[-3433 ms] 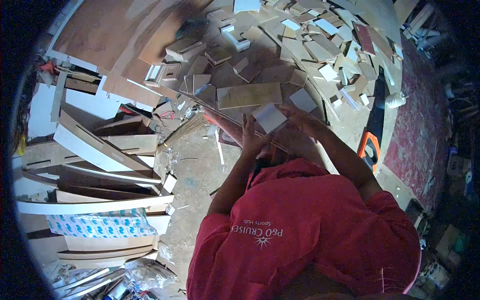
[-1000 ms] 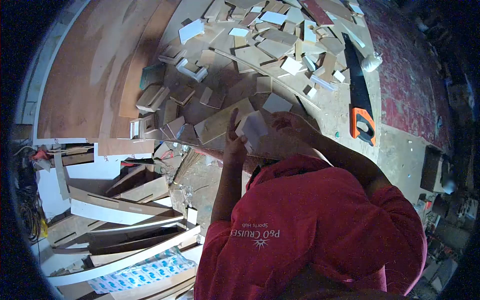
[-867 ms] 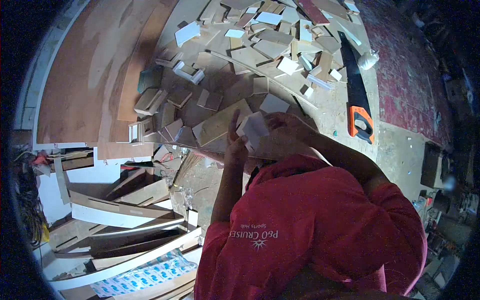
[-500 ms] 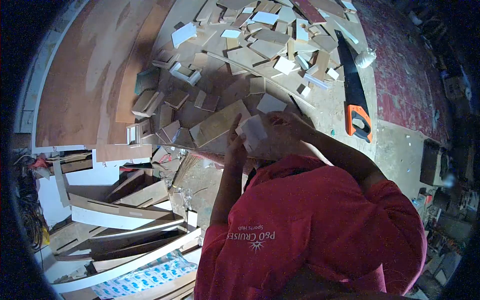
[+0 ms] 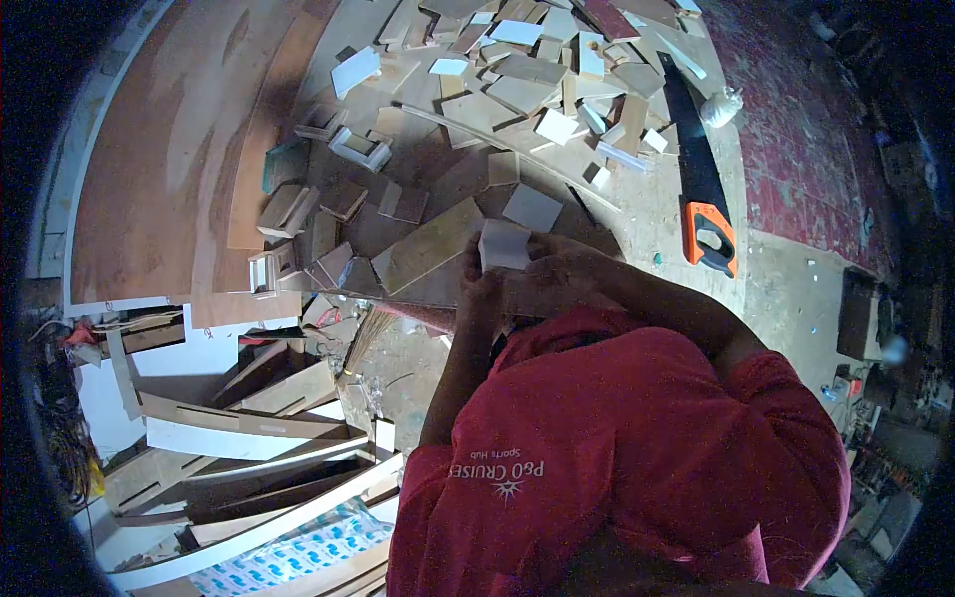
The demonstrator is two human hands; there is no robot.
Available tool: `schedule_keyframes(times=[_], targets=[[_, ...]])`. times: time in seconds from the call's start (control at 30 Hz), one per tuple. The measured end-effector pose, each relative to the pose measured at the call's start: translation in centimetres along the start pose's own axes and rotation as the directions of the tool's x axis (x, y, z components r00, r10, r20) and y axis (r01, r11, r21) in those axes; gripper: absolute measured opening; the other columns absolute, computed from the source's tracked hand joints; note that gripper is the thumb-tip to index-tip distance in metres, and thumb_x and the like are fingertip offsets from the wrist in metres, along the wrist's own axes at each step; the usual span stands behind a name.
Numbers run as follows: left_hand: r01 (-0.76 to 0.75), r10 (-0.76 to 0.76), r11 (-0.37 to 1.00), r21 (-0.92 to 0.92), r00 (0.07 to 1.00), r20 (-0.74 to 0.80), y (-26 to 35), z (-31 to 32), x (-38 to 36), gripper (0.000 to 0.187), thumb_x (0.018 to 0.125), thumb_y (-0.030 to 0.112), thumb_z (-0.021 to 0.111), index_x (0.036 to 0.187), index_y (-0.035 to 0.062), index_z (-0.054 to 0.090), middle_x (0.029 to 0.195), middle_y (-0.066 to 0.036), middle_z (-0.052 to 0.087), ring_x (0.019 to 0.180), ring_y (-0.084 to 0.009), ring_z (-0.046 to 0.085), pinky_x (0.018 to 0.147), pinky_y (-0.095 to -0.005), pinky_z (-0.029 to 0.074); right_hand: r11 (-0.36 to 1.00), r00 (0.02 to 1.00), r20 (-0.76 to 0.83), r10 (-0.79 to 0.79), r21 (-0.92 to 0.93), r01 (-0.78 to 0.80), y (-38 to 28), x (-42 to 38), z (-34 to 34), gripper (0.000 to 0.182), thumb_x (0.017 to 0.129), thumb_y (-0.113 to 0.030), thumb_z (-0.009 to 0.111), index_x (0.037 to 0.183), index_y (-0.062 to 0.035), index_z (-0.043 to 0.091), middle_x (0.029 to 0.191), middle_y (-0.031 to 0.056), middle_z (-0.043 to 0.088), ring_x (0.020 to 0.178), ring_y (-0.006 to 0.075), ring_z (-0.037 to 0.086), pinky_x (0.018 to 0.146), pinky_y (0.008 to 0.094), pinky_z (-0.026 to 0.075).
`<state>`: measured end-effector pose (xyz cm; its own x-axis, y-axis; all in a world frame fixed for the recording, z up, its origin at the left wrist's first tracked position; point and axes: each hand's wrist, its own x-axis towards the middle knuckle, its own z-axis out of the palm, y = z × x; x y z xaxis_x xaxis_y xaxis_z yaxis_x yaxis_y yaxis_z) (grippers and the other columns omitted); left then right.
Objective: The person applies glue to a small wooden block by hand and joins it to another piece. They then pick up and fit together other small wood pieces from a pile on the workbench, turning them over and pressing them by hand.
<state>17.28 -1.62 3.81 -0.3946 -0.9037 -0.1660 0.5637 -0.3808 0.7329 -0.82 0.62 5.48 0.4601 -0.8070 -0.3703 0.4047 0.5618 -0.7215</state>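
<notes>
A small white-faced block of board (image 5: 504, 245) is held up in front of my chest, over the near edge of the workbench. My left hand (image 5: 481, 279) is closed around its left and lower side. At its right edge, my right hand (image 5: 553, 263) has its fingers bent against the block; shadow hides the fingertips. Just beyond lie a long wooden offcut (image 5: 433, 246) and a flat pale square piece (image 5: 532, 208).
Wood offcuts (image 5: 527, 85) are heaped at the far side. An orange-handled handsaw (image 5: 709, 239) lies to the right, beside a white plastic bundle (image 5: 722, 106). A large brown panel (image 5: 159, 169) is on the left. Curved white-edged boards (image 5: 224, 436) are stacked lower left.
The white block has turned from a tilt to nearly level and risen slightly. My right hand has come down and left, closing on its right edge.
</notes>
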Motion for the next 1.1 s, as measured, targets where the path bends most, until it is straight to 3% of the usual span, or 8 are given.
schedule_keyframes(times=[0.13, 0.27, 0.53, 0.6, 0.77, 0.9, 0.97, 1.1], targets=[[-0.048, 0.033, 0.948, 0.316, 0.998, 0.051, 1.2, 0.7, -0.2, 0.083, 0.062, 0.002, 0.07, 0.133, 0.0045, 0.025, 0.128, -0.012, 0.039, 0.119, -0.024, 0.04, 0.097, -0.0374, 0.037, 0.997, 0.999, -0.031, -0.041, 0.067, 0.043, -1.3, -0.4, -0.3, 0.064, 0.074, -0.011, 0.065, 0.13, -0.0075, 0.035, 0.098, 0.0036, 0.054, 0.081, 0.0109, 0.053, 0.067, 0.0239, 0.044], [-0.167, 0.09, 0.701, 0.693, 0.985, 0.146, 0.9, -0.6, 0.0, 0.096, 0.057, 0.007, 0.076, 0.134, 0.0049, 0.019, 0.13, -0.013, 0.037, 0.12, -0.0256, 0.038, 0.098, -0.0385, 0.036, 0.968, 0.997, -0.037, -0.067, -0.246, 0.056, -2.5, -0.7, -1.1, 0.068, 0.072, -0.008, 0.064, 0.132, -0.0072, 0.032, 0.099, 0.0036, 0.054, 0.084, 0.0118, 0.053, 0.07, 0.0248, 0.044], [-0.233, 0.167, 0.42, 0.877, 0.97, 0.178, 3.7, 2.7, -0.9, 0.093, 0.054, 0.012, 0.077, 0.129, 0.0046, 0.023, 0.125, -0.013, 0.04, 0.117, -0.0274, 0.04, 0.097, -0.0408, 0.034, 0.894, 0.986, -0.045, -0.162, -0.429, 0.127, -7.5, -3.1, 2.5, 0.069, 0.074, -0.012, 0.061, 0.135, -0.0073, 0.027, 0.103, 0.0058, 0.054, 0.09, 0.0137, 0.054, 0.08, 0.0295, 0.045], [-0.302, 0.221, 0.371, 0.878, 0.947, 0.233, 3.7, 2.7, -0.7, 0.091, 0.053, 0.012, 0.077, 0.128, 0.0049, 0.024, 0.122, -0.013, 0.041, 0.116, -0.0273, 0.04, 0.097, -0.0405, 0.034, 0.973, 0.988, -0.048, -0.146, -0.185, 0.135, -7.9, -3.2, 2.9, 0.064, 0.077, -0.015, 0.058, 0.133, -0.0058, 0.03, 0.106, 0.0073, 0.054, 0.095, 0.0163, 0.054, 0.085, 0.0324, 0.044], [-0.181, 0.152, 0.783, 0.595, 0.983, 0.099, 4.8, 4.7, -1.4, 0.089, 0.052, 0.005, 0.072, 0.128, 0.004, 0.026, 0.122, -0.01, 0.041, 0.115, -0.0256, 0.041, 0.098, -0.0385, 0.033, 0.989, 0.994, -0.026, -0.106, 0.102, 0.108, -6.4, -2.7, 2.4, 0.051, 0.081, -0.015, 0.053, 0.129, -0.004, 0.038, 0.11, 0.0083, 0.054, 0.099, 0.018, 0.054, 0.087, 0.0331, 0.044], [-0.218, 0.243, 0.661, 0.718, 0.968, 0.07, 3.7, 3.5, -1.5, 0.085, 0.057, 0.006, 0.068, 0.13, 0.003, 0.025, 0.123, -0.009, 0.042, 0.117, -0.026, 0.041, 0.098, -0.0392, 0.032, 0.986, 0.996, -0.024, -0.082, 0.141, 0.085, -4.8, -1.9, 1.4, 0.046, 0.084, -0.012, 0.051, 0.128, -0.0043, 0.04, 0.109, 0.0071, 0.056, 0.096, 0.0157, 0.056, 0.085, 0.0321, 0.046], [0.179, -0.173, 0.978, 0.11, 0.983, -0.058, 3.2, 1.9, -1.4, 0.078, 0.065, 0.011, 0.064, 0.132, 0.003, 0.024, 0.125, -0.012, 0.041, 0.12, -0.028, 0.04, 0.1, -0.0417, 0.03, 0.99, 0.997, -0.053, -0.058, 0.123, 0.064, -4.3, -1.7, 1.1, 0.043, 0.084, -0.012, 0.051, 0.126, -0.0042, 0.043, 0.107, 0.0062, 0.058, 0.092, 0.0146, 0.057, 0.082, 0.0311, 0.047], [0.172, -0.175, 0.966, -0.192, 0.985, 0.003, -1.3, -5.5, -1.4, 0.072, 0.074, 0.02, 0.062, 0.133, 0.0037, 0.024, 0.128, -0.015, 0.039, 0.121, -0.0316, 0.038, 0.1, -0.0454, 0.029, 1.0, 0.988, -0.153, -0.025, -0.012, 0.023, -2.8, -1.1, 0.0, 0.033, 0.084, -0.013, 0.054, 0.116, -0.0035, 0.053, 0.098, 0.0042, 0.06, 0.083, 0.0114, 0.058, 0.074, 0.0276, 0.047]])
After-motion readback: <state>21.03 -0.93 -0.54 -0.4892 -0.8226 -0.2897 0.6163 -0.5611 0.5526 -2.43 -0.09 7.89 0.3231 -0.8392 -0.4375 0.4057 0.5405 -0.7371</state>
